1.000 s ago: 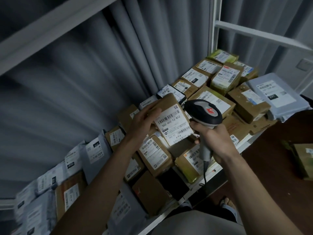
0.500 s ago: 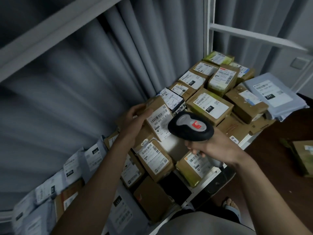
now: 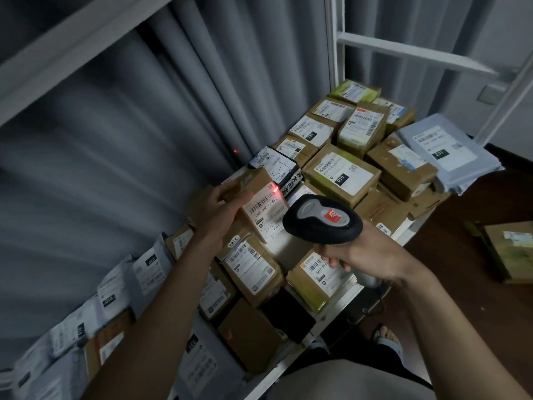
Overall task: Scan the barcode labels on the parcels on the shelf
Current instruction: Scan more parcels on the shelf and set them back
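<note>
My left hand [image 3: 220, 210] grips a brown cardboard parcel [image 3: 264, 207] by its left side and tilts its white barcode label up. A red scanner light glows on that label's top right corner. My right hand [image 3: 364, 252] holds a black and grey barcode scanner [image 3: 321, 219] by its handle, its head just right of the label and covering the label's lower right part. Several more labelled brown parcels [image 3: 340, 174] lie packed together on the white shelf [image 3: 340, 301].
Grey mailer bags [image 3: 441, 153] lie at the shelf's right end, and white ones [image 3: 112, 293] lean at the left. A grey curtain [image 3: 144, 125] hangs behind. Another box [image 3: 510, 249] sits on the dark floor at the right. My foot [image 3: 386, 336] shows below.
The scanner has moved left and down, close to the held parcel's label. A red scan light now shows on the label. My left hand has lowered the parcel slightly.
</note>
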